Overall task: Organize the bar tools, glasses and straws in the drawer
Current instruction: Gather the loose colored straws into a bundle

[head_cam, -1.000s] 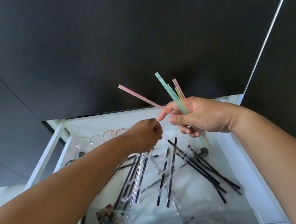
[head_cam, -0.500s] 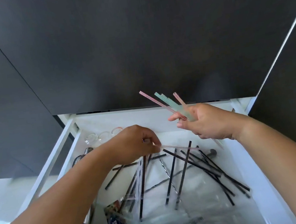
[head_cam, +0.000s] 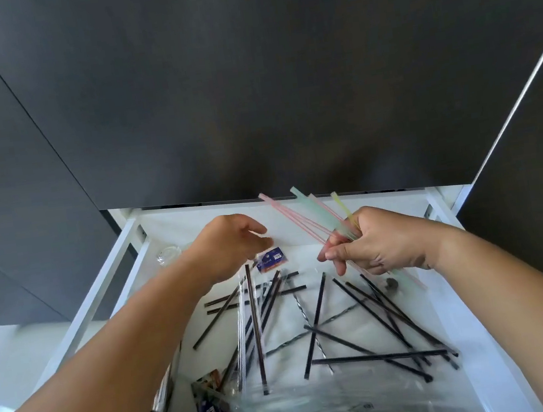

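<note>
A white open drawer (head_cam: 109, 296) holds several loose black straws (head_cam: 374, 316). Over its back right, my right hand (head_cam: 378, 243) is closed around a bundle of pastel pink, green and yellow straws (head_cam: 312, 214) that fan up and to the left. At the back middle, my left hand (head_cam: 230, 245) pinches the blue-labelled top of a clear packet of black straws (head_cam: 272, 259); the packet hangs down toward the drawer floor. A clear glass (head_cam: 167, 254) stands at the back left corner, partly hidden by my left wrist.
A second labelled clear packet (head_cam: 212, 407) lies at the front left. A twisted metal bar spoon (head_cam: 306, 312) lies among the straws, and a shiny metal tool (head_cam: 163, 393) lies along the left wall under my forearm. Dark cabinet fronts (head_cam: 247, 88) rise behind the drawer.
The pink straw that my left hand held has joined the bundle in my right hand. My left hand has since closed on the top of the clear packet and raised it.
</note>
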Motion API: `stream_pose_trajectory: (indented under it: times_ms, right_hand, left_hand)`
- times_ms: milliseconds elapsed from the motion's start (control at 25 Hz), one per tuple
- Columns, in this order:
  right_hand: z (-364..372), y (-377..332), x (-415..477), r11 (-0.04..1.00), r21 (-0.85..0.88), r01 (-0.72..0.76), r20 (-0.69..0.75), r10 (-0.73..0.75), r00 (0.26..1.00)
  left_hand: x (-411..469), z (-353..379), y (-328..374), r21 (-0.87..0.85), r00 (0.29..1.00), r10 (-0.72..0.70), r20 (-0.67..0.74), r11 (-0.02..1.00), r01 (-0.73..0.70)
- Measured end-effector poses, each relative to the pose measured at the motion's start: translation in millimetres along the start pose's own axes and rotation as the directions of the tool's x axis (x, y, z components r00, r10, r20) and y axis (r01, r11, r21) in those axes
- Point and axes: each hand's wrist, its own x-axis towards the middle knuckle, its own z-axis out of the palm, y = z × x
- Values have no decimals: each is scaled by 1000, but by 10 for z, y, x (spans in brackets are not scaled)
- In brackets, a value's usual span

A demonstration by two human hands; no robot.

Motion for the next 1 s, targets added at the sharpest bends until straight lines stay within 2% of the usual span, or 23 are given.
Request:
stream_pose_trajectory:
  times_ms: [80,120,160,200,280,360,440,560,680,840,1000]
  right_hand:
    - [35,-27,-22,996,85,20,39,-24,999]
    - [56,-46,-29,992,124,33,58,-40,997]
    - [82,-62,-26,986,161,45,77,-58,995]
    - [112,-74,-18,980,193,52,91,-71,993]
    - [183,-84,13,972,233,44,104,-70,992]
    - [254,-74,31,967,253,23,121,-55,991]
    - [285,-65,32,965,262,-2,114,-29,993]
    - [235,-64,46,941,338,-6,17,0,1000]
    - [172,-55,32,930,368,-17,-36,32,999]
    - [285,-89,-26,966,250,-62,84,42,996]
    - [353,-79,26,987,153,-50,128,30,991]
  left_hand:
    - [-33,36,21,230,997,71,5,971,-70]
    - [-51,70,49,226,994,104,27,968,-107]
    - [-61,107,72,117,989,130,68,984,-137]
    - [-71,144,106,-79,982,149,119,987,-140]
    - [-85,213,172,-466,971,149,186,884,-47]
    - [-108,241,200,-635,974,131,184,772,16]
    - [-126,259,206,-682,978,115,172,730,35]
    - [-124,222,209,-722,991,57,120,690,48]
    - [-125,196,212,-793,995,4,103,604,80]
    - [-150,243,229,-816,986,57,158,570,98]
    - [-157,275,240,-825,979,111,171,559,81]
